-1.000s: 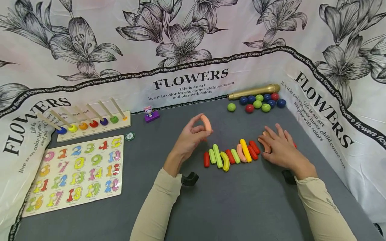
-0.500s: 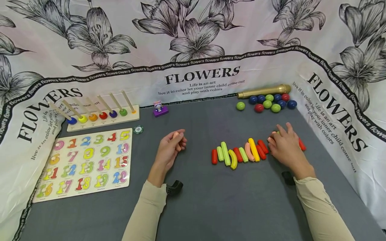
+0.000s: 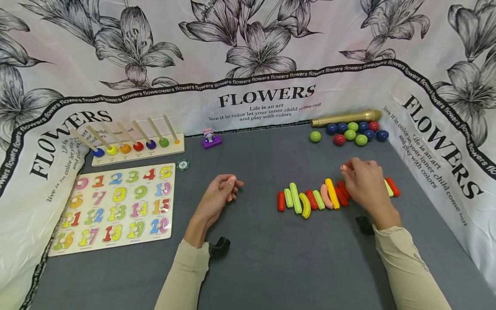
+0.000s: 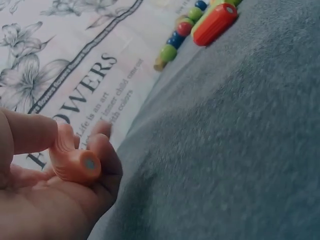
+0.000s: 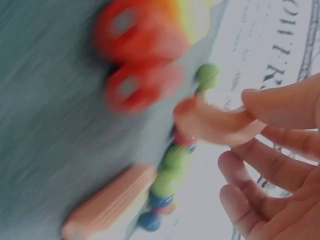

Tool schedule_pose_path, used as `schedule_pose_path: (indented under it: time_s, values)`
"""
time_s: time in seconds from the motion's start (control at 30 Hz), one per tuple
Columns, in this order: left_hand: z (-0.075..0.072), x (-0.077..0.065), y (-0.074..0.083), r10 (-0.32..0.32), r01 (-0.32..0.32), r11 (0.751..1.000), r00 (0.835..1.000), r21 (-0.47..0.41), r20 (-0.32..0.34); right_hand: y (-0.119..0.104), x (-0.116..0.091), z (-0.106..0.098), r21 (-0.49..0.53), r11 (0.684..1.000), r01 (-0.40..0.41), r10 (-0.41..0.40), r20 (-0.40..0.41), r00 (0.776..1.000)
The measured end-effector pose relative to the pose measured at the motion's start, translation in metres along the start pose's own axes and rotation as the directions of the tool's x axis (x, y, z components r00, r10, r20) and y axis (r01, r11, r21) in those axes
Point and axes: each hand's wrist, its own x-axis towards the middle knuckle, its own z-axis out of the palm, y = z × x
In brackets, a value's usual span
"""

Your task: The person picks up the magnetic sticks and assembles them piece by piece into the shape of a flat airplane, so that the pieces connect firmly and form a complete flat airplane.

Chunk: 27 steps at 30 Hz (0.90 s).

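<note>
My left hand (image 3: 217,191) is held over the table left of a row of short coloured sticks. Its thumb and fingers hold a curved orange stick (image 4: 75,160) with a small grey disc at its end; the head view mostly hides that stick. At the row's right end, my right hand (image 3: 366,185) pinches another curved orange stick (image 5: 215,120) between thumb and fingers, above the table. Within the row lie red (image 3: 280,201), green (image 3: 295,198), curved yellow (image 3: 305,206), orange (image 3: 326,196) and straight yellow (image 3: 332,193) sticks. One more orange stick (image 5: 110,205) lies below the right hand.
A green stick (image 3: 389,187) and a red stick (image 3: 393,187) lie right of my right hand. Behind are several coloured balls (image 3: 350,134) and a gold microphone (image 3: 346,117). Leftward stand a number board (image 3: 116,206), peg rack (image 3: 137,155), purple-based figurine (image 3: 212,142) and chip (image 3: 183,165).
My left hand has moved left, away from the row, with its orange stick. The right hand has gone from spread fingers over the table to pinching an orange stick. The head view has shifted.
</note>
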Motion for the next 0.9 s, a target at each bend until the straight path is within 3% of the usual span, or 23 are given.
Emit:
schedule_pose_path:
  time_s: [0.2, 0.3, 0.47, 0.9]
  values:
    - [0.002, -0.002, 0.001, 0.093, -0.093, 0.994, 0.996, 0.065, -0.001, -0.044, 0.017, 0.013, 0.136, 0.989, 0.058, -0.066, 0.056, 0.996]
    - [0.004, -0.002, 0.002, 0.123, -0.123, 0.987, 0.992, 0.101, 0.003, -0.065, 0.024, 0.025, 0.209, 0.973, 0.093, -0.115, 0.096, 0.989]
    - [0.009, -0.002, 0.003, 0.165, -0.169, 0.974, 0.985, 0.15, 0.042, -0.091, 0.029, 0.046, 0.295, 0.942, 0.161, -0.197, 0.097, 0.976]
    - [0.015, -0.005, 0.006, 0.191, -0.202, 0.963, 0.978, 0.176, 0.081, -0.139, 0.027, 0.074, 0.422, 0.862, 0.28, -0.352, 0.102, 0.93]
